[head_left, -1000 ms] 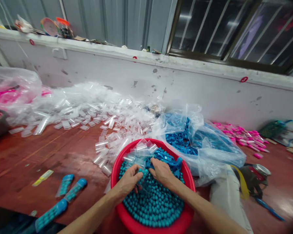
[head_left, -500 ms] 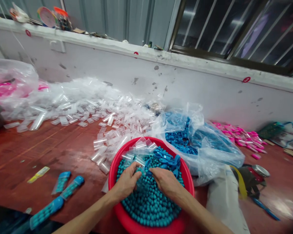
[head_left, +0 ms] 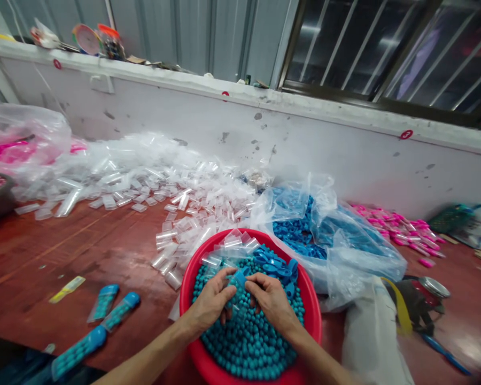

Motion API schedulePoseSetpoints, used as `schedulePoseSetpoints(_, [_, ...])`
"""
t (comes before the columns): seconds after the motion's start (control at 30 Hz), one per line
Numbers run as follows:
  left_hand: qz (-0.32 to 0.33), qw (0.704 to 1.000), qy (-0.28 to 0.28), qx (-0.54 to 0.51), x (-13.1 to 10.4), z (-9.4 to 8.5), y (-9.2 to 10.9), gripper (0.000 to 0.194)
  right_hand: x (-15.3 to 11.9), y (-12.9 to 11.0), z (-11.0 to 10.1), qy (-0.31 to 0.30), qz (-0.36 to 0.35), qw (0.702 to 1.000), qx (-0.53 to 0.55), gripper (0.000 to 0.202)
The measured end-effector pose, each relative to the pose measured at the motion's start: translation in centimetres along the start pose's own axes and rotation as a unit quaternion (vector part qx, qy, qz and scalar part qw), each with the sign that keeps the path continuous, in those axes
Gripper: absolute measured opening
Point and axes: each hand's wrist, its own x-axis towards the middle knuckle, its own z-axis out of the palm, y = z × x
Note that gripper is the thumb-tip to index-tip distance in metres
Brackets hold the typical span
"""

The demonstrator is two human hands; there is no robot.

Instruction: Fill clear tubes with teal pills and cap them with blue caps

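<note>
A red basin [head_left: 316, 315] holds many teal beads [head_left: 248, 342], with clear plastic sleeves [head_left: 234, 243] and blue caps [head_left: 278, 267] lying on them. Above the beads, my left hand [head_left: 213, 299] is closed round a clear sleeve, its thumb and fingers pinching the side. My right hand [head_left: 270, 300] pinches a blue cap [head_left: 239, 277] at the sleeve's upper end. The fingertips of both hands are close together. How much the sleeve contains is hard to make out.
Clear sleeves [head_left: 144, 171] are heaped along the wall. A bag of blue caps [head_left: 344, 230] sits behind the basin at right. Pink pieces [head_left: 401, 227] lie farther right. Filled teal tubes [head_left: 80, 350] are at left, a white bag [head_left: 371, 331] at right.
My right hand has come against the sleeve's top, where a blue cap now shows between both hands' fingertips. The view has shifted slightly.
</note>
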Motion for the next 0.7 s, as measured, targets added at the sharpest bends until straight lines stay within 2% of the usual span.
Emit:
schedulePoseSetpoints(0.1, [-0.01,1.0,0.021,-0.02,-0.2,0.4,0.2,0.055,-0.6,-0.6,0.0,0.017,-0.078,0.994,-0.071,0.022])
schedulePoseSetpoints(0.2, [-0.005,0.999,0.047,-0.022,-0.3,0.7,0.3,0.044,-1.0,-1.0,0.1,0.005,-0.15,0.98,-0.127,0.023])
schedulePoseSetpoints(0.37, [0.012,0.996,0.088,-0.002,-0.7,0.6,0.9,0.03,-0.9,-0.9,-0.4,-0.034,-0.193,0.971,-0.136,0.02])
schedulePoseSetpoints(0.47, [-0.019,0.998,0.058,0.013,-1.0,0.5,1.5,0.035,-0.2,-0.8,-1.5,-0.072,-0.137,0.985,-0.077,0.017])
schedulePoseSetpoints(0.53, [-0.026,0.999,0.021,0.02,-1.1,0.4,1.7,0.038,0.3,-0.8,-2.1,-0.08,-0.063,0.995,0.0,0.028])
schedulePoseSetpoints(0.6, [-0.018,0.999,0.001,0.028,-1.1,0.5,1.6,0.038,0.6,-0.8,-2.1,-0.047,-0.01,0.996,0.072,0.043])
schedulePoseSetpoints(0.63, [-0.009,0.999,0.001,0.036,-1.1,0.6,1.6,0.037,0.7,-0.8,-1.9,-0.025,-0.004,0.996,0.091,0.048])
schedulePoseSetpoints(0.7, [0.01,0.998,0.007,0.053,-1.1,0.9,1.3,0.033,0.4,-1.1,-1.4,0.004,-0.034,0.996,0.076,0.046])
